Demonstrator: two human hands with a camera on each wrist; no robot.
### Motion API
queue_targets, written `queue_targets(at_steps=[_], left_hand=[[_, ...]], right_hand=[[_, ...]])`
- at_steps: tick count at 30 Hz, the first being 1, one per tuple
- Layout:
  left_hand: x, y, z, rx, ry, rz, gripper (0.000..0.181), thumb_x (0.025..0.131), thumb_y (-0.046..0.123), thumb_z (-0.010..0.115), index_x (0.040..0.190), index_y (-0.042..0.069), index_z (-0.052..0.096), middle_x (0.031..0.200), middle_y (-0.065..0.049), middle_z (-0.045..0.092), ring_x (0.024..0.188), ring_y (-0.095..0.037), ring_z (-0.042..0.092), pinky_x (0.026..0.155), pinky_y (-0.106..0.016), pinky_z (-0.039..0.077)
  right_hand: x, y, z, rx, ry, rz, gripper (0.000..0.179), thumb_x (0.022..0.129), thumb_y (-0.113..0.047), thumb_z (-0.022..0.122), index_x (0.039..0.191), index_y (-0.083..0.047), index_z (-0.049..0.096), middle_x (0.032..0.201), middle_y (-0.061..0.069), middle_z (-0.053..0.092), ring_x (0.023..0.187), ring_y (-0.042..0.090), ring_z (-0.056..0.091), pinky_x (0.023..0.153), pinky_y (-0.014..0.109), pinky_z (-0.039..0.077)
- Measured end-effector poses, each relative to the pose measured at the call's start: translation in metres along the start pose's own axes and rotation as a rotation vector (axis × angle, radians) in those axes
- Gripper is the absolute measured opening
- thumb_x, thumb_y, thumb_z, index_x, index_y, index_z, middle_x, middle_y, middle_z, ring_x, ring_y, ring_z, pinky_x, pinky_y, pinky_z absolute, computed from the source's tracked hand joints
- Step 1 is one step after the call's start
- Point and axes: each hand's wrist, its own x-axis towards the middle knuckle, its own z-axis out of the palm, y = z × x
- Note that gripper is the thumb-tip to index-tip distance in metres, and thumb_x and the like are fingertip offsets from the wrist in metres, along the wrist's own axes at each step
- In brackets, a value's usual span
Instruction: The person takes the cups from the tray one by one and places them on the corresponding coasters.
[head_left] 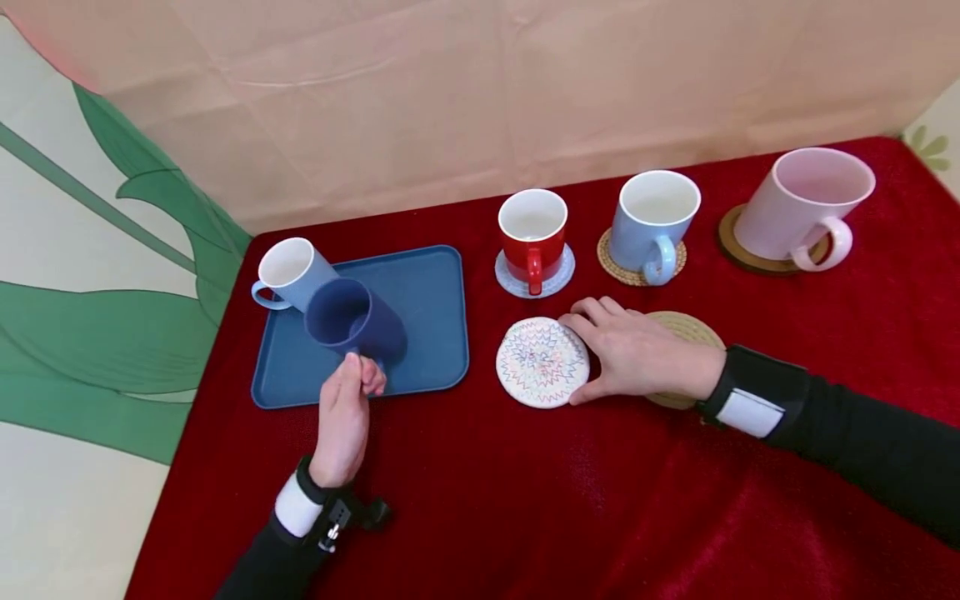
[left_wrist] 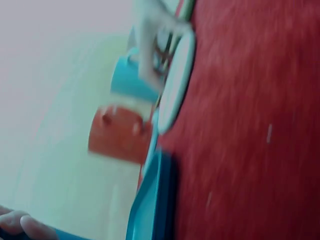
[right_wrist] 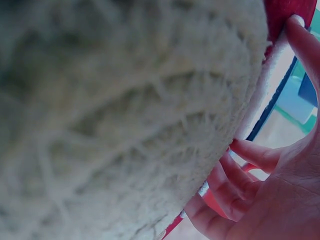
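In the head view my left hand (head_left: 345, 421) grips the handle of a dark blue mug (head_left: 384, 323), which is tipped toward the left over the blue tray (head_left: 435, 312). A light blue mug (head_left: 309, 282) stands at the tray's left end, partly behind the dark one. My right hand (head_left: 637, 350) holds the right edge of a round white coaster (head_left: 542, 362) with coloured zigzag stitching, thumb at the near side and fingers at the far side. Under the right wrist lies a woven straw coaster (head_left: 686, 327), partly hidden; it fills much of the right wrist view.
Along the back stand a red mug (head_left: 517, 250) on a pale blue coaster (head_left: 558, 279), a blue mug (head_left: 633, 237) on a woven coaster (head_left: 609, 260), and a large pink mug (head_left: 772, 212) on a wooden coaster (head_left: 731, 233). Red cloth (head_left: 510, 508) covers the table.
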Motion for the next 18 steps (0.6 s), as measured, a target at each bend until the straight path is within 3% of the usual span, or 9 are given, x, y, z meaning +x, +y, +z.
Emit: queue_targets(at_steps=[5, 10, 14, 18], left_hand=[[-0.011, -0.004, 0.023, 0.002, -0.074, 0.01, 0.037, 0.113, 0.013, 0.026, 0.08, -0.002, 0.036, 0.076, -0.003, 0.037, 0.072, -0.016, 0.039, 0.072, -0.027, 0.036], [-0.019, -0.006, 0.044, 0.008, -0.19, 0.056, 0.036, 0.112, 0.009, 0.027, 0.085, -0.013, 0.036, 0.08, -0.004, 0.04, 0.077, -0.015, 0.043, 0.076, -0.025, 0.041], [-0.024, -0.009, 0.062, 0.041, -0.266, 0.076, 0.033, 0.111, 0.006, 0.027, 0.086, -0.013, 0.038, 0.082, -0.005, 0.041, 0.079, -0.014, 0.045, 0.077, -0.025, 0.042], [-0.033, -0.012, 0.079, 0.055, -0.329, 0.054, 0.032, 0.11, 0.004, 0.026, 0.086, -0.011, 0.04, 0.082, -0.007, 0.041, 0.079, -0.015, 0.045, 0.077, -0.025, 0.042]], right_hand=[[0.001, -0.001, 0.0, 0.012, -0.009, 0.001, 0.098, 0.071, -0.062, 0.086, 0.141, -0.002, 0.054, 0.132, 0.015, 0.052, 0.118, 0.031, 0.048, 0.091, 0.049, 0.053], [0.002, 0.001, 0.001, 0.029, -0.008, 0.001, 0.097, 0.071, -0.061, 0.086, 0.14, -0.003, 0.054, 0.133, 0.015, 0.051, 0.118, 0.031, 0.047, 0.091, 0.05, 0.052], [0.001, 0.002, 0.0, 0.03, -0.009, 0.006, 0.096, 0.07, -0.06, 0.087, 0.14, -0.003, 0.054, 0.133, 0.015, 0.051, 0.118, 0.032, 0.047, 0.091, 0.05, 0.052], [0.001, 0.001, -0.001, 0.026, -0.021, 0.009, 0.096, 0.07, -0.06, 0.087, 0.14, -0.002, 0.054, 0.133, 0.016, 0.052, 0.118, 0.032, 0.048, 0.092, 0.05, 0.053]])
